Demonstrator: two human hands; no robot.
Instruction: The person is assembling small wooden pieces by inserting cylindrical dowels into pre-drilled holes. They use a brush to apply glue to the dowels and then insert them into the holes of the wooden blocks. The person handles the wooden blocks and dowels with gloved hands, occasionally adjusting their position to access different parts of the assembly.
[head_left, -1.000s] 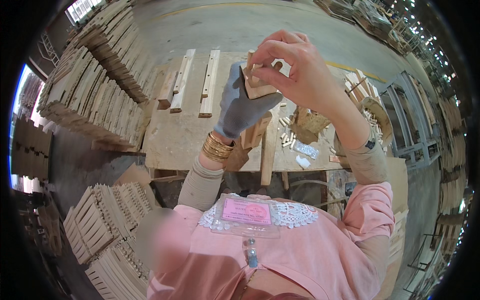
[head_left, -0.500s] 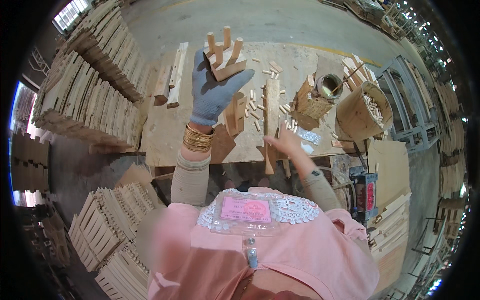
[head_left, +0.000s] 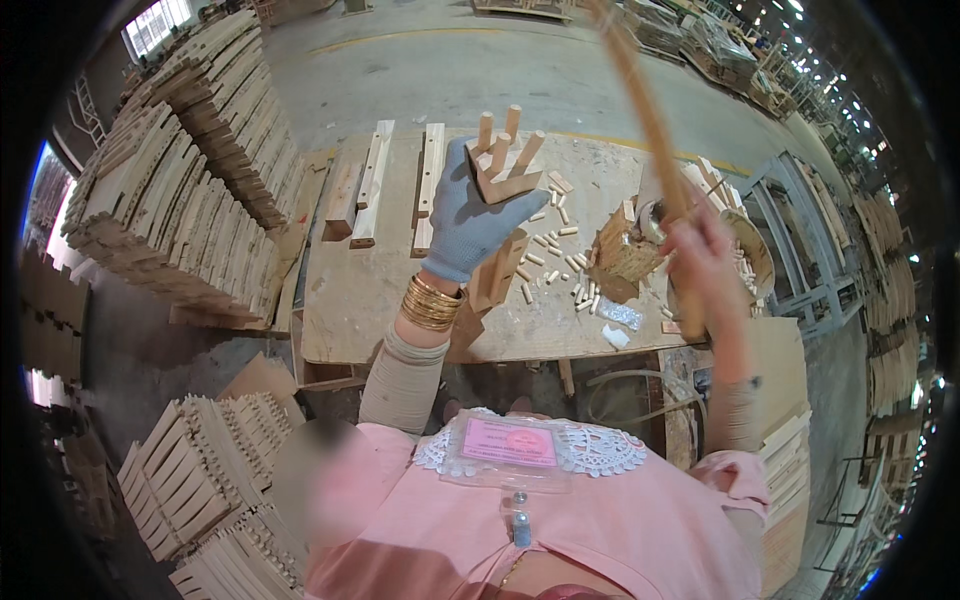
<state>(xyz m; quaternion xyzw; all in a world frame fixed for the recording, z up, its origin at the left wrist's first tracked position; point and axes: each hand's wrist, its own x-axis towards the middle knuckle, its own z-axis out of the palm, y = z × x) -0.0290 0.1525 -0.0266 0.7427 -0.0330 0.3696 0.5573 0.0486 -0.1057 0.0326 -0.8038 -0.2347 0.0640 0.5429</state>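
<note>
My gloved left hand (head_left: pixel 468 235) is closed around a small wooden block (head_left: pixel 508 187) above the workbench. Several round dowels (head_left: pixel 531 152) stand up out of that block. On the right, my bare right hand (head_left: pixel 702 250) grips a long wooden stick (head_left: pixel 645 100), raised upright and smeared by motion. Beside the left wrist, another wooden piece (head_left: pixel 498 272) rests on the bench, partly hidden by the glove. Loose short dowels (head_left: pixel 583 292) lie scattered between my two hands.
The workbench (head_left: pixel 365 325) also carries wooden strips with holes (head_left: pixel 371 190) at left. At right are a rough wooden block (head_left: pixel 617 245), a can (head_left: pixel 652 221) and a bucket of dowels (head_left: pixel 755 265), partly behind my right hand. Stacked wood (head_left: pixel 150 225) rises at far left.
My right hand has picked up the long stick from the bench and swung it up to the right. My left hand still holds the dowelled block. The view has shifted.
</note>
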